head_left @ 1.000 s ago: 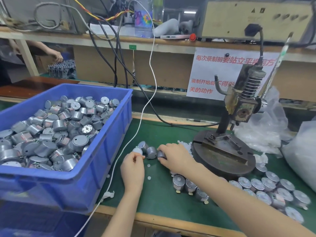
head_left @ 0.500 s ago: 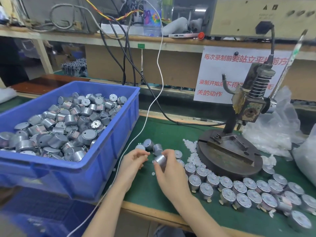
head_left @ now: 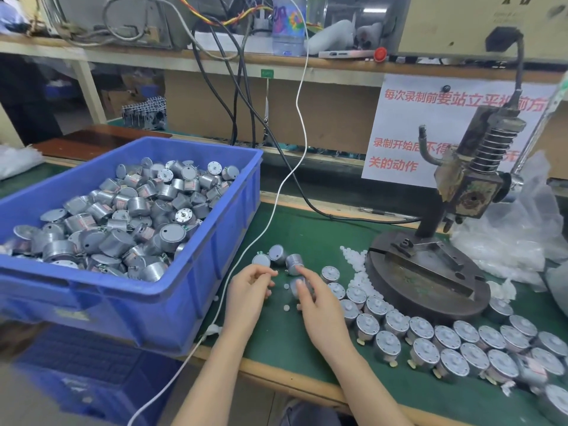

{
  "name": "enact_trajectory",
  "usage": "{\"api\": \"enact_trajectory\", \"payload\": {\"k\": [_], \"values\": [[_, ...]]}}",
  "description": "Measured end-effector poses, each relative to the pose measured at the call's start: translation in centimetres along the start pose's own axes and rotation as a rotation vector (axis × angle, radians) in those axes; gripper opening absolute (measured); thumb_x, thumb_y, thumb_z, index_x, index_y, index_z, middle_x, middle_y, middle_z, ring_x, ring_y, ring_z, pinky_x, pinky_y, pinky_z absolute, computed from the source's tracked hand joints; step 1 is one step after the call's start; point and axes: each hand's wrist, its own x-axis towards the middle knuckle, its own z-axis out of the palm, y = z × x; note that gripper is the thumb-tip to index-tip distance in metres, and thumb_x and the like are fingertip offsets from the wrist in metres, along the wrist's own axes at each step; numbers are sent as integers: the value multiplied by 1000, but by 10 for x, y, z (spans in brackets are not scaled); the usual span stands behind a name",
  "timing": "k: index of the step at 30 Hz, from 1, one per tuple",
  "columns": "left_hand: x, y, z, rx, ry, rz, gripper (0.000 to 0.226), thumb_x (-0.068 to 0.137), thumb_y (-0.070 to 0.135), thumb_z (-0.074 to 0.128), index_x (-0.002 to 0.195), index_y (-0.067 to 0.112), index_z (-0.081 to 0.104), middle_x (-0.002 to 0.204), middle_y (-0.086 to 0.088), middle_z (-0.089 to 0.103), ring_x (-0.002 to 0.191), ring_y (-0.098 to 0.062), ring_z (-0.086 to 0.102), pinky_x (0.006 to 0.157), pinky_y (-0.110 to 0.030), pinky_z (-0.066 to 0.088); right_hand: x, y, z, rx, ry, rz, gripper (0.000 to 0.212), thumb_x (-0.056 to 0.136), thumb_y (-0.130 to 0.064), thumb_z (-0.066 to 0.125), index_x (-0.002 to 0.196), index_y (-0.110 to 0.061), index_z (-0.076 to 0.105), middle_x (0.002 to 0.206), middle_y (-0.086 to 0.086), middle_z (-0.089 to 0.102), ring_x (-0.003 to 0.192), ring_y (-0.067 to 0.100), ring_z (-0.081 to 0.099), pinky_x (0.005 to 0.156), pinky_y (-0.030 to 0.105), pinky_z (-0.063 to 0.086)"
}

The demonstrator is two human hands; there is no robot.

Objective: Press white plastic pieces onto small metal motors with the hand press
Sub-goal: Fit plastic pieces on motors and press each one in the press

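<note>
Gripping a small metal motor [head_left: 297, 285] between thumb and curled fingers, the right hand [head_left: 321, 309] sits at lower centre of the frame, just over the green mat [head_left: 307, 229]. The left hand [head_left: 247, 292] is just beside it on the left, with thumb and forefinger tips drawn together. Whether they pinch anything is too small to tell.

Three loose motors [head_left: 278, 253] lie just above the hands. To the right, a heap of white plastic pieces [head_left: 356, 267] runs along the edge of the hand press [head_left: 415, 290], whose dark round base fills the right of centre. Rows of upright motors [head_left: 445, 339] stretch from the right hand to the lower right corner. A blue crate [head_left: 172, 302] heaped with more motors fills the left, and a white cable [head_left: 276, 195] trails past its right wall.
</note>
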Motion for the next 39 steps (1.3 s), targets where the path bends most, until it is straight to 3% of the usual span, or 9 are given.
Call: {"api": "enact_trajectory", "payload": {"k": [4, 8, 12, 20, 29, 35, 39], "values": [[1, -3, 0, 13, 6, -3, 24, 84, -5, 49, 73, 10, 65, 63, -1, 57, 49, -2, 48, 52, -12, 41, 0, 2, -2, -142, -29, -68, 40, 101, -23, 33, 140, -31, 35, 83, -16, 42, 83, 1, 44, 73, 9, 30], [1, -5, 1, 26, 9, 5, 25, 84, -4, 49, 73, 11, 65, 63, 1, 58, 51, -1, 50, 54, -14, 42, -1, 3, -3, -190, -84, -49, 42, 102, -25, 28, 144, -27, 31, 91, -10, 42, 90, 7, 44, 72, 16, 27], [1, -5, 1, 17, 15, 8, 26, 83, -6, 49, 72, 11, 65, 61, 4, 58, 50, 2, 51, 52, -11, 41, -2, 3, 0, -239, -134, -97, 43, 102, -26, 26, 146, -27, 26, 99, -8, 41, 83, -7, 41, 71, 13, 24], [2, -5, 1, 55, 21, -6, 27, 83, -3, 50, 71, 15, 66, 63, 0, 59, 53, -5, 51, 57, -18, 44, -1, 8, 5, -344, -180, -119, 45, 102, -30, 25, 147, -25, 23, 119, -1, 44, 111, 16, 46, 81, 22, 29], [1, -2, 2, 93, 15, 8, 23, 84, -1, 52, 71, 14, 64, 63, -2, 59, 55, -11, 52, 56, -19, 44, -3, 7, 7, -564, -178, -271, 51, 101, -29, 30, 149, -30, 13, 119, 2, 39, 100, 23, 49, 78, 33, 41], [1, 1, 5, 51, 27, 0, 24, 83, -7, 47, 73, 7, 64, 58, -1, 56, 49, -3, 52, 50, -12, 42, -3, 6, 8, -692, -222, -410, 49, 101, -25, 33, 148, -25, 20, 119, 9, 40, 101, 29, 47, 70, 31, 32], [-2, 0, 3, 88, 43, -3, 26, 82, -7, 46, 72, 10, 63, 64, -6, 59, 53, -9, 52, 55, -17, 44, 3, 4, 1, -688, -264, -314, 47, 102, -30, 30, 148, -30, 19, 119, 7, 40, 100, 27, 49, 77, 34, 40]]}}
